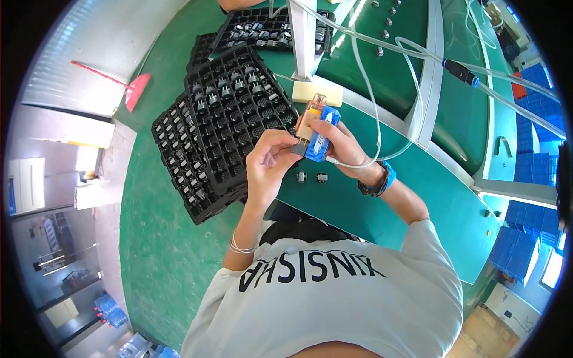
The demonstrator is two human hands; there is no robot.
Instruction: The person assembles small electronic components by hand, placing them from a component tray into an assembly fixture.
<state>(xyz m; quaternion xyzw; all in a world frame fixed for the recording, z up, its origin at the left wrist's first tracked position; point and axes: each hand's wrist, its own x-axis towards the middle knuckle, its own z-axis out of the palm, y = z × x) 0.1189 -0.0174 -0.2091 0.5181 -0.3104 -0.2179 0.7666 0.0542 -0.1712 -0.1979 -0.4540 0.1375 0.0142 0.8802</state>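
Note:
Over the green table, my right hand (346, 146) grips a blue hand-held air tool (319, 145) with a tan and clear orange upper part. A clear hose joins it near the wrist. My left hand (266, 160) pinches a small dark grey part (299, 147) against the tool's lower left end. The fingers hide much of that part, so its exact kind cannot be made out. On the table just below my hands lie two small metal-and-black parts, a left one (301, 176) and a right one (322, 178).
Black compartment trays (227, 119) with small parts are stacked at the left, with another tray (256, 36) farther back. A cream block (317, 93) lies by a white post (303, 42). Clear air hoses (382, 39) cross overhead. The green conveyor (400, 77) runs beyond the table (394, 197).

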